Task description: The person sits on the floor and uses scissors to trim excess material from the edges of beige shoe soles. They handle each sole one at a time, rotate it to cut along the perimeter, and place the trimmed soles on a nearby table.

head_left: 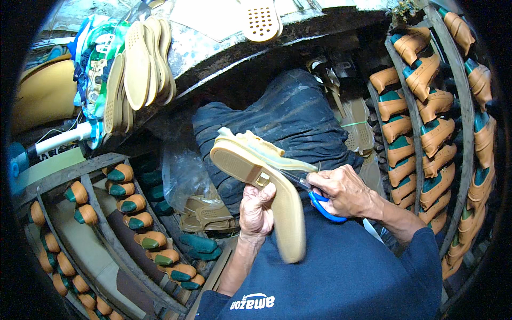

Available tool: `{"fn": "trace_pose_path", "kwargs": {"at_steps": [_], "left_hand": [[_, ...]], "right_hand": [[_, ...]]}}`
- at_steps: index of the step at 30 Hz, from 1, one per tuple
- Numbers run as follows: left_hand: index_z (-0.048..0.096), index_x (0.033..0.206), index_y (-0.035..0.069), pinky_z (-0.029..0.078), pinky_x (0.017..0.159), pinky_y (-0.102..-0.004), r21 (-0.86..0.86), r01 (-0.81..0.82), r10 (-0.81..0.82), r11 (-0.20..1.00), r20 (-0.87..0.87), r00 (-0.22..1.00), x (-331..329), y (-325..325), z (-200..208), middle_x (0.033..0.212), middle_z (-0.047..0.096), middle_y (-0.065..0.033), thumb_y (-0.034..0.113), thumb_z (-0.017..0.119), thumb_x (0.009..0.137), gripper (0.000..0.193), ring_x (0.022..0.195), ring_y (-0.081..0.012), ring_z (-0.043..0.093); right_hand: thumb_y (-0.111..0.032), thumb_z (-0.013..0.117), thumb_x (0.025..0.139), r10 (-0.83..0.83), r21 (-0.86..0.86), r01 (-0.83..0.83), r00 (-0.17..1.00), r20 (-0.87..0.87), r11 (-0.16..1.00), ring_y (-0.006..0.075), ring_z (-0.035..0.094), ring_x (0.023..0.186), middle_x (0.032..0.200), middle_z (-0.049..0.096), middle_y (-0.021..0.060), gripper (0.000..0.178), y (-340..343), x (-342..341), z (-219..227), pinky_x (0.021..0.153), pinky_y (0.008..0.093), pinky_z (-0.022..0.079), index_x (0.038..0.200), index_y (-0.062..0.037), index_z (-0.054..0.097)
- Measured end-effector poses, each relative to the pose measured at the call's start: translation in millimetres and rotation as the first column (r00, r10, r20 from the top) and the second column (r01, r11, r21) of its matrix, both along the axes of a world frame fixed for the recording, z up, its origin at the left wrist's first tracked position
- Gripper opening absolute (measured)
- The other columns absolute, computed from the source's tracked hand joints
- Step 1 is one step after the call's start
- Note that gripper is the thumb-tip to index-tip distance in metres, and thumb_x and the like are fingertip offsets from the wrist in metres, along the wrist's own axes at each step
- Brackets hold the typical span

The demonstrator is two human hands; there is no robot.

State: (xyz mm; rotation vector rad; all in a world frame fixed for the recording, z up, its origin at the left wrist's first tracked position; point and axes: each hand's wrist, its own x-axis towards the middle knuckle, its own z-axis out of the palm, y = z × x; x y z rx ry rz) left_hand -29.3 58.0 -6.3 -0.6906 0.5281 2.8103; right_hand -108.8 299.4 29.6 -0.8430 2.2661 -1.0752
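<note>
My left hand (256, 210) is closed around the middle of a tan shoe sole (290, 221), held tilted above my lap with its underside up. A small gold-coloured patch shows on the sole by my thumb. In my right hand (346, 194) is a pair of scissors with blue handles (326, 208). Their blades point left, at the sole's edge, against a pale strip of material (282, 161) that runs along that edge. The blade tips are partly hidden, so I cannot tell how far apart they are.
Wooden racks on the right carry orange-brown shoe uppers (440, 133) on green lasts; another rack (106, 229) stands at the lower left. Tan soles (141, 66) hang over the edge of the worktable (208, 53). Clear plastic (184, 170) and more soles (205, 213) lie left of my legs.
</note>
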Motion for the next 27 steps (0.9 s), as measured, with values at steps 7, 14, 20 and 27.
{"fn": "trace_pose_path", "kwargs": {"at_steps": [7, 14, 20, 27], "left_hand": [[0.055, 0.151, 0.000, 0.059, 0.115, -0.0430, -0.232, 0.014, 0.005, 0.973, 0.080, 0.997, -5.2, -16.1, -10.3, 0.141, 0.070, -0.0156, -0.003, 0.071, 0.102, 0.052, 0.130, -0.0273, 0.070], [0.059, 0.149, -0.002, 0.066, 0.101, -0.0412, -0.260, -0.041, 0.040, 0.965, -0.009, 0.999, -11.2, -15.7, -15.2, 0.132, 0.075, -0.0155, -0.005, 0.069, 0.103, 0.048, 0.114, -0.0253, 0.078], [0.058, 0.151, -0.001, 0.065, 0.102, -0.0379, -0.254, -0.039, 0.039, 0.966, -0.005, 0.999, -12.1, -4.4, -2.0, 0.138, 0.073, -0.0158, -0.005, 0.068, 0.104, 0.048, 0.119, -0.0234, 0.076], [0.060, 0.148, -0.001, 0.065, 0.099, -0.0358, -0.224, 0.015, -0.005, 0.974, 0.042, 0.999, -9.6, 2.2, 4.2, 0.134, 0.074, -0.0144, -0.004, 0.067, 0.104, 0.044, 0.116, -0.0211, 0.077]], "right_hand": [[-0.019, 0.082, 0.084, 0.045, 0.000, -0.045, 0.999, 0.026, 0.999, 0.0316, 0.069, 0.064, 0.076, 0.067, 0.0101, 0.029, 9.4, -8.1, 7.5, 0.058, 0.0442, 0.051, 0.106, -0.0054, 0.069], [-0.027, 0.087, 0.078, 0.055, 0.030, -0.056, 0.998, 0.031, 0.998, 0.0319, 0.070, 0.067, 0.077, 0.069, 0.0093, 0.038, 11.4, -11.7, 19.4, 0.061, 0.0459, 0.052, 0.105, -0.0059, 0.069], [-0.031, 0.089, 0.077, -0.016, 0.087, 0.023, 0.997, -0.080, 0.996, 0.0352, 0.073, 0.072, 0.089, 0.073, 0.0118, 0.046, -6.9, -8.5, 15.0, 0.064, 0.0483, 0.055, 0.110, -0.0066, 0.068], [-0.028, 0.080, 0.086, -0.059, 0.036, 0.065, 0.986, -0.156, 0.997, 0.0405, 0.073, 0.072, 0.089, 0.072, 0.0171, 0.034, -11.6, -8.4, 11.5, 0.063, 0.0518, 0.057, 0.105, -0.0056, 0.063]]}}
